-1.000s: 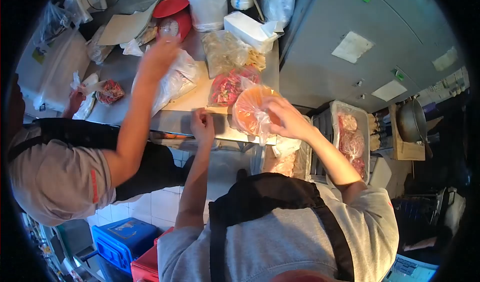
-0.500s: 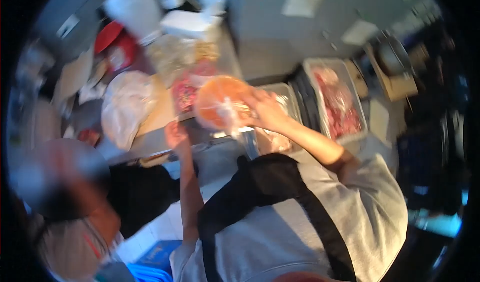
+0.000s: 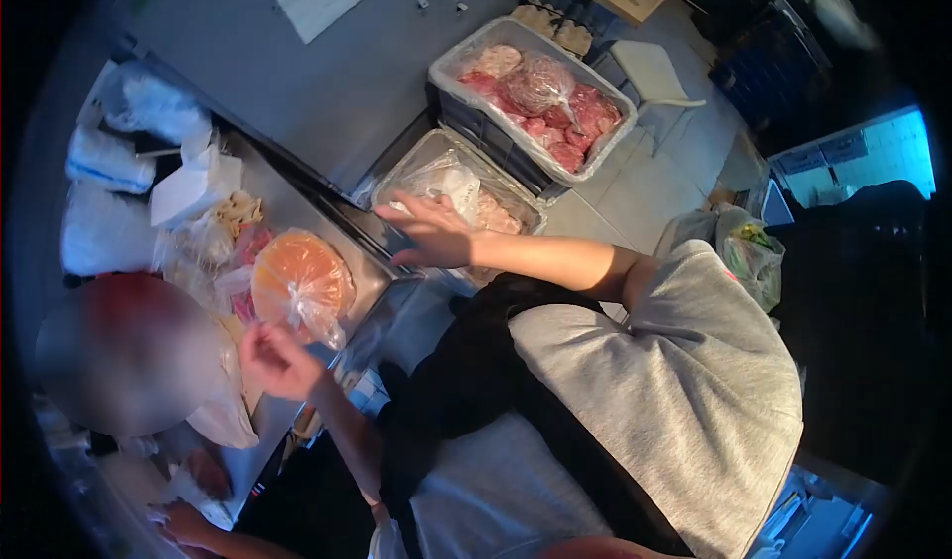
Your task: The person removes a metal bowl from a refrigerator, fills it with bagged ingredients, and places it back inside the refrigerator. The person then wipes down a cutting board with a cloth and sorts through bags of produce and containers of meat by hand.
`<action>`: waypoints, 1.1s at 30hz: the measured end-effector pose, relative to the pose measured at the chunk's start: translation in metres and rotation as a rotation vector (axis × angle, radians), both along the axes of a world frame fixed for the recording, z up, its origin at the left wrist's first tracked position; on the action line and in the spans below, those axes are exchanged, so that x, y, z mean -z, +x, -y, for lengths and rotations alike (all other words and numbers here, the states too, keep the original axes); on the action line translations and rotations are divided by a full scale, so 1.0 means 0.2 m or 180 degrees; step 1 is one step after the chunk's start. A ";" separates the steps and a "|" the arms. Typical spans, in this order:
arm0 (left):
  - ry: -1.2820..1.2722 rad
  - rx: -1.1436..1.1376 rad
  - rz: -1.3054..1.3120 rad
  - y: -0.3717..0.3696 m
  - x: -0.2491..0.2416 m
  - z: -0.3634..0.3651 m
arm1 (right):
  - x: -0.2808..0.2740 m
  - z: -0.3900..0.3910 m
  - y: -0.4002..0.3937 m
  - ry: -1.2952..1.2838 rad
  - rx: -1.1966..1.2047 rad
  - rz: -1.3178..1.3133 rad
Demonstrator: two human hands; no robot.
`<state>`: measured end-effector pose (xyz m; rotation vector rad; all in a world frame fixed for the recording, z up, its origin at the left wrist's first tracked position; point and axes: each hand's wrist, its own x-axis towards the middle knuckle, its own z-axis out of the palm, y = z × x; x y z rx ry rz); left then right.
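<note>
A clear plastic bag of orange, round contents, knotted at the top, sits on the counter. Just below the bag is my left hand, its fingers curled together with nothing seen in them. My right hand is stretched out flat, fingers apart and holding nothing, in front of the near edge of a lined bin. Inside that bin lie clear and white plastic and pale pink pieces of meat, partly hidden by my forearm.
A larger grey tub holds red meat and a bagged portion. White plastic bags, a white box and pink bagged goods crowd the counter. A co-worker's hand is at lower left. A white stool stands beyond the tub.
My right hand has let go of the orange bag and moved right to the lined bin. My left hand stays near the bag. The view has turned to the right.
</note>
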<state>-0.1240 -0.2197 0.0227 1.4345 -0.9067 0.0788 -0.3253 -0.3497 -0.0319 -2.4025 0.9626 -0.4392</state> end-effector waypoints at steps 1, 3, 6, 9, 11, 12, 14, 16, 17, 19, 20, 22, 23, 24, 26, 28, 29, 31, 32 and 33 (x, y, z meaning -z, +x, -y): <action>0.0062 0.0468 0.0316 -0.08 0.01 0.04 | 0.07 0.02 -0.07 -0.0034 0.0218 -0.0205; 0.0457 0.1308 0.0785 -0.27 0.03 0.13 | 0.16 0.03 -0.21 0.0094 0.0408 -0.0403; 0.1560 0.2339 0.1089 -0.44 0.08 0.28 | 0.23 0.07 -0.47 0.0581 0.0593 -0.0978; 0.1962 0.2428 0.1665 -0.46 0.28 0.38 | 0.38 0.12 -0.73 0.0998 0.0628 -0.1693; 0.2122 0.2270 0.2208 -0.42 0.41 0.42 | 0.39 0.15 -0.92 0.1392 0.0707 -0.1895; 0.2496 0.2054 0.2340 -0.41 0.46 0.42 | 0.40 0.16 -1.02 0.1496 0.0799 -0.1936; 0.2950 0.1747 0.2843 -0.39 0.52 0.42 | 0.78 0.21 -1.31 0.1422 0.0783 -0.2074; 0.3112 0.1617 0.2859 -0.43 0.52 0.43 | 1.07 0.22 -1.61 0.1719 0.1127 -0.1842; 0.3188 0.1464 0.2879 -0.44 0.51 0.43 | 1.13 0.22 -1.74 0.1798 0.1219 -0.1847; 0.3154 0.1293 0.2833 -0.47 0.52 0.45 | 1.22 0.24 -1.97 0.1893 0.1300 -0.1925; 0.3376 0.1167 0.2814 -0.49 0.52 0.46 | 1.28 0.25 -2.07 0.1933 0.1298 -0.1996; 0.3574 0.0891 0.2815 -0.50 0.54 0.47 | 1.36 0.25 -2.19 0.2139 0.1278 -0.1925; 0.3369 0.0869 0.3033 -0.48 0.56 0.45 | 1.39 0.29 -2.25 0.2272 0.1337 -0.1870; 0.3055 0.0827 0.3212 -0.46 0.59 0.45 | 1.55 0.31 -2.30 0.2483 0.1205 -0.1703; 0.3227 0.0909 0.3019 -0.48 0.57 0.46 | 1.82 0.34 -2.38 0.1958 0.1403 -0.1801; 0.3648 0.0830 0.2811 -0.51 0.53 0.48 | 1.48 0.45 -2.19 0.2233 0.1138 -0.1889; 0.3494 0.0719 0.2897 -0.50 0.56 0.47 | 1.40 0.47 -2.11 0.1998 0.1260 -0.1989; 0.3967 0.0703 0.2714 -0.55 0.49 0.49 | 1.26 0.51 -1.98 0.1905 0.1323 -0.1610; 0.3986 0.0652 0.2684 -0.56 0.49 0.49 | 1.21 0.53 -1.93 0.1886 0.1269 -0.1618; 0.3957 0.0716 0.2684 -0.55 0.49 0.50 | 1.19 0.56 -1.89 0.1730 0.1009 -0.1517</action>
